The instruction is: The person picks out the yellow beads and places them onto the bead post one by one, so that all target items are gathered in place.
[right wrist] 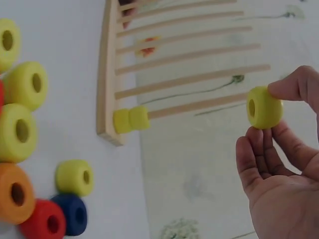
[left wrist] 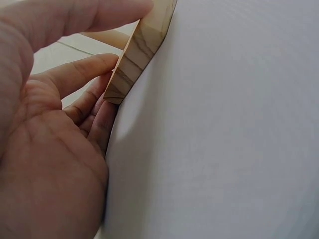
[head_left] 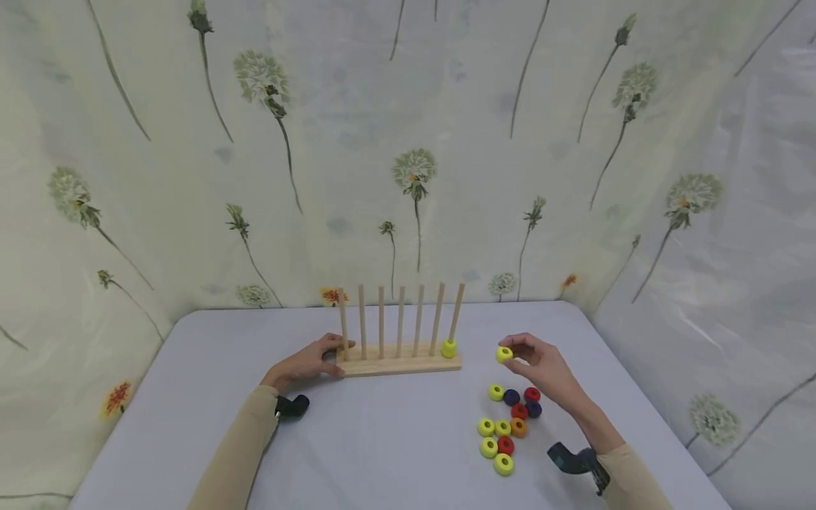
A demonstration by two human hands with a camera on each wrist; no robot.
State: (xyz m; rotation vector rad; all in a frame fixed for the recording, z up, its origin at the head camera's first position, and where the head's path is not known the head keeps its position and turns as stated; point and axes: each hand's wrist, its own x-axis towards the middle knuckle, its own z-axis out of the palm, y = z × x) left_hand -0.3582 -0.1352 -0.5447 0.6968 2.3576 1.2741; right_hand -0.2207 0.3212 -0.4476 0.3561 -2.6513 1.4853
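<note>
A wooden peg rack (head_left: 401, 365) with a row of upright pegs stands toward the back of the table. My left hand (head_left: 310, 360) grips its left end, thumb at the front and fingers behind; the left wrist view shows the grained end of the base (left wrist: 130, 69) between them. Two yellow beads (right wrist: 131, 119) sit stacked at the foot of the rightmost peg. To the right of the rack, my right hand (head_left: 538, 365) pinches another yellow bead (right wrist: 264, 107) between thumb and fingers, raised above the table, with its hole showing.
Loose beads lie on the white table at the right, nearer than the rack: several yellow ones (head_left: 486, 427), red ones (head_left: 505, 445), dark blue ones (head_left: 511, 397) and an orange one (head_left: 518, 427). A dandelion-print cloth (head_left: 357, 177) hangs behind the table.
</note>
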